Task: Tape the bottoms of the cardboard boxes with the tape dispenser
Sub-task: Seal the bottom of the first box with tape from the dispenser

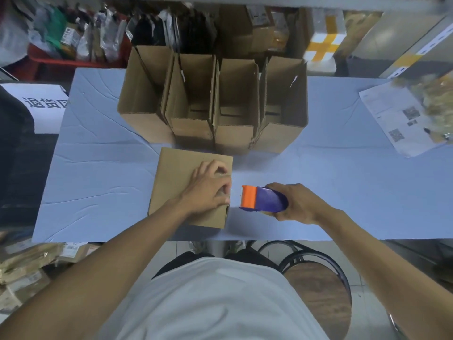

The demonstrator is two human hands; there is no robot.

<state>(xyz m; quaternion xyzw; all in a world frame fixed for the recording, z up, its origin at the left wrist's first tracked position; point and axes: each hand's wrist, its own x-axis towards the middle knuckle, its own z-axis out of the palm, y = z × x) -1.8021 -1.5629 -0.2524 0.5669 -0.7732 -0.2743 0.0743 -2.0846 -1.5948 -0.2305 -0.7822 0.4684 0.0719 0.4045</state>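
A pale blue table (343, 182) carries four open cardboard boxes (213, 104) in a row at its far middle. Nearer, a closed box (176, 177) lies bottom up. The left hand (208, 190) rests on its right edge, fingers curled and pressing. Just right of it, the right hand (296, 204) grips the blue-and-orange tape dispenser (263, 200), fingers wrapped round it.

Looking down the body now: a plain, loose white cotton T-shirt (213, 300) fills the lower middle, smooth, with no print or logo showing. Just past its hem, a strip of dark trousers (186, 260). Both forearms are bare from elbow to wrist, with no sleeves, watch or gloves on the left hand (208, 190) or right hand (297, 204).
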